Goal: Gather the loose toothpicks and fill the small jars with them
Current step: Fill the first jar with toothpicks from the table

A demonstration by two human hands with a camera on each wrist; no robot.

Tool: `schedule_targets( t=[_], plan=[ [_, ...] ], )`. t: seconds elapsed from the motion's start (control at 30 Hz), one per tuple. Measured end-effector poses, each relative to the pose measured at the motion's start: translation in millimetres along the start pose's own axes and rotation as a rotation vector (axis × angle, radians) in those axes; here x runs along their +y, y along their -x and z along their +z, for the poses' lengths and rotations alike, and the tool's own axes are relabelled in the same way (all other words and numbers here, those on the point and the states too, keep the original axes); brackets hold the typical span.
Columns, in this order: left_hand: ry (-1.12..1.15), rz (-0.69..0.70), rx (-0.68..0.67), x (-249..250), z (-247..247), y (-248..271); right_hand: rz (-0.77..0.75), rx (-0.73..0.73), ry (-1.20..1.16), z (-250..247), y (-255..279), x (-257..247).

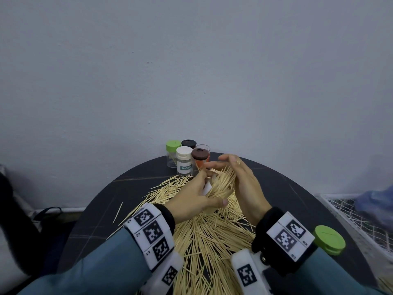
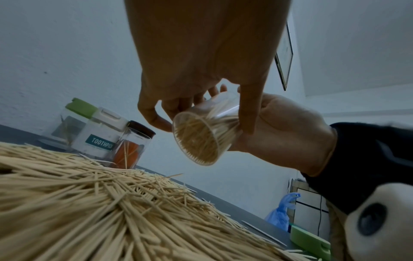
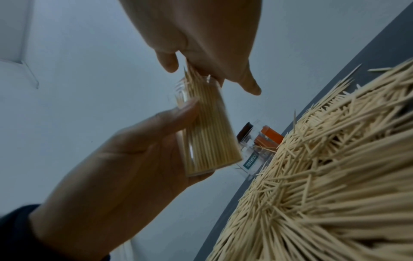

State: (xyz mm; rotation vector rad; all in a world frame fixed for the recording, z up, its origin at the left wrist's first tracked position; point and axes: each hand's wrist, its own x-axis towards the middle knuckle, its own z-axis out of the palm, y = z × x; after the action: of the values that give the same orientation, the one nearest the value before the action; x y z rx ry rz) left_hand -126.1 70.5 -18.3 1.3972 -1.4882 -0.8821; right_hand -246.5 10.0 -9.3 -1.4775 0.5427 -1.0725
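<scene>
Many toothpicks (image 1: 212, 235) cover the dark table (image 1: 297, 188), so I see little of it. My left hand (image 1: 191, 196) grips a clear jar (image 2: 201, 136) full of toothpicks; my right hand (image 1: 244, 182) pinches their tips. Five jars (image 1: 184, 160) stand behind, partly hidden.

Round dark table (image 1: 297, 194), toothpicks all over it

We see a big heap of loose toothpicks (image 1: 212, 237) spread across the middle, one stray toothpick (image 1: 117, 212) apart on the left; at the far edge a cluster of small jars (image 1: 187, 158) stands upright with green, white, dark and brown lids; a green lid (image 1: 329, 239) lies at the right edge
</scene>
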Motion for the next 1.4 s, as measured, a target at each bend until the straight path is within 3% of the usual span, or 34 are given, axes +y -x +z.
schedule_targets(
  t=[0.2, 0.4, 0.63, 0.83, 0.97, 1.13, 1.2, 1.3, 1.4],
  plan=[
    [0.024, -0.054, -0.008, 4.1, 1.4, 1.6, -0.023, -0.018, -0.065, -0.6, 0.0, 4.3],
    [0.149, -0.062, 0.094, 6.8, -2.7, -1.9, -0.031, -0.102, 0.067, -1.9, 2.9, 6.6],
    [0.131, -0.065, 0.152, 4.7, -3.2, -2.9, -0.033, -0.196, 0.177, -7.3, 1.3, -2.4],
    [0.153, -0.061, 0.201, 1.4, -4.7, -4.1, 0.046, -0.333, 0.354, -8.9, -0.5, -0.3],
    [0.14, -0.056, 0.245, -1.6, -6.3, -6.4, -0.027, -0.286, 0.373, -10.3, -3.1, -0.5],
    [0.116, -0.026, 0.309, -6.3, -11.0, -6.7, -0.042, -0.328, 0.524, -12.6, -4.9, 3.9],
    [0.09, -0.007, 0.317, -6.6, -12.5, -5.6, -0.092, -0.287, 0.492, -13.7, -4.5, 3.0],
    [0.064, 0.029, 0.312, -5.9, -14.3, -4.1, -0.237, -0.182, 0.621, -16.8, -5.7, 1.1],
    [0.024, 0.066, 0.275, -6.1, -14.7, -3.4, -0.287, -0.113, 0.7, -17.9, -7.1, 0.2]
  ],
)
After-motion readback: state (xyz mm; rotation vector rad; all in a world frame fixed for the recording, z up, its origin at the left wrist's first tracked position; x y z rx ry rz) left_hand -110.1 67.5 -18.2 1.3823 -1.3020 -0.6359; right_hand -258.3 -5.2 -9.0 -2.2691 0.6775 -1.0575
